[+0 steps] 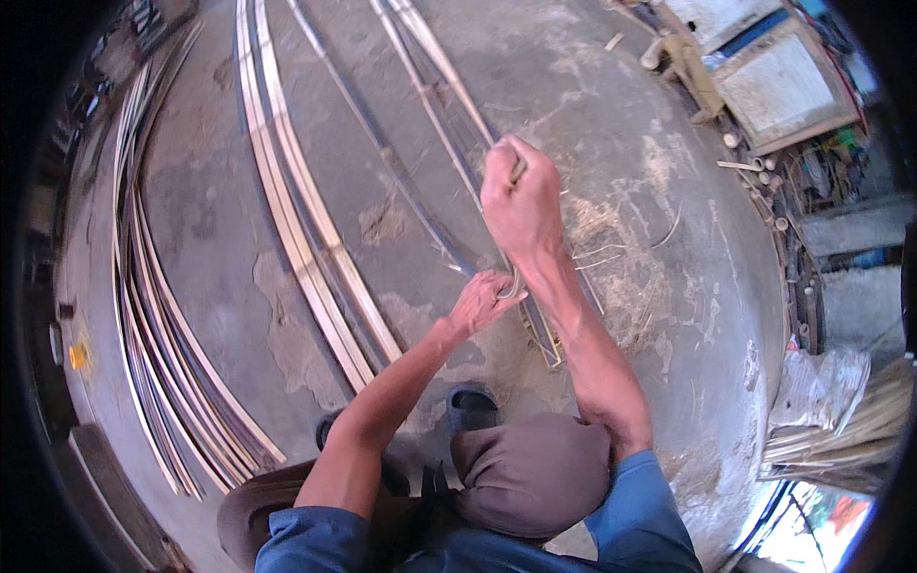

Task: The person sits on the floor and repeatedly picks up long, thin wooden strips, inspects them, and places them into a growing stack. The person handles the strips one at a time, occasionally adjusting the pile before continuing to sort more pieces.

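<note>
Long, narrow bamboo strips, some dark and some pale, lie along the concrete floor. One dark strip [382, 151] runs from the far side to my left hand [480, 300], whose fingers are closed on its near end. Farther ahead and a little to the right, my right hand [522, 196] is raised in a fist. A bit of something tan shows between its fingers; the rest is hidden. Beneath my hands, more bamboo strips [544, 339] reach toward my feet. Pale shavings [597, 224] are scattered to the right of my right hand.
A pair of pale strips [296, 229] lies left of my hands, and a loose bundle of strips [158, 286] farther left. A yellow object [77, 357] is at the left edge. Boards [778, 91], a plastic bag [821, 387] and bamboo pieces line the right side.
</note>
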A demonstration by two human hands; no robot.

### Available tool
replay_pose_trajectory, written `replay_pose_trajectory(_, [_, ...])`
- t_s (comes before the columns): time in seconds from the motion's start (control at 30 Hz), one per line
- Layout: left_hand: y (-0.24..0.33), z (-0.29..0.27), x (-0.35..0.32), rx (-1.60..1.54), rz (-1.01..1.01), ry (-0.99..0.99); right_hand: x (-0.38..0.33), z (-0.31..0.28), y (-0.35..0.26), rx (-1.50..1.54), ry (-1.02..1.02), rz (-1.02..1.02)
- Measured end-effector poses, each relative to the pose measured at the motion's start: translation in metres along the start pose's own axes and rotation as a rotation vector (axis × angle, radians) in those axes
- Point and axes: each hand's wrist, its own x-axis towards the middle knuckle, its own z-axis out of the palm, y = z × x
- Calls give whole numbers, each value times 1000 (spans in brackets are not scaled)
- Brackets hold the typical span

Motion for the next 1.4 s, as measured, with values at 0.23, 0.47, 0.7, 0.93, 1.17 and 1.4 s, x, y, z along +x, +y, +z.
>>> replay_pose_trajectory(0.23, [43, 7, 39, 318, 140, -15, -143, -172, 77, 591, 705, -28])
replay_pose_trajectory(0.47, [76, 27, 41, 588, 286, -155, -352, -99, 138, 621, 838, 910])
replay_pose_trajectory(0.7, [144, 45, 12, 212, 459, -310, -267, -110, 107, 619, 1042, 582])
replay_pose_trajectory(0.93, [68, -69, 79, 395, 108, -102, -223, -184, 43, 338, 1095, -26])
replay_pose_trajectory(1.17, [-10, -33, 44, 166, -31, 95, -27, -100, -6, 211, 772, -166])
replay_pose_trajectory(1.4, [-8, -17, 37, 6, -218, 34, 64, -15, -29, -151, 297, -86])
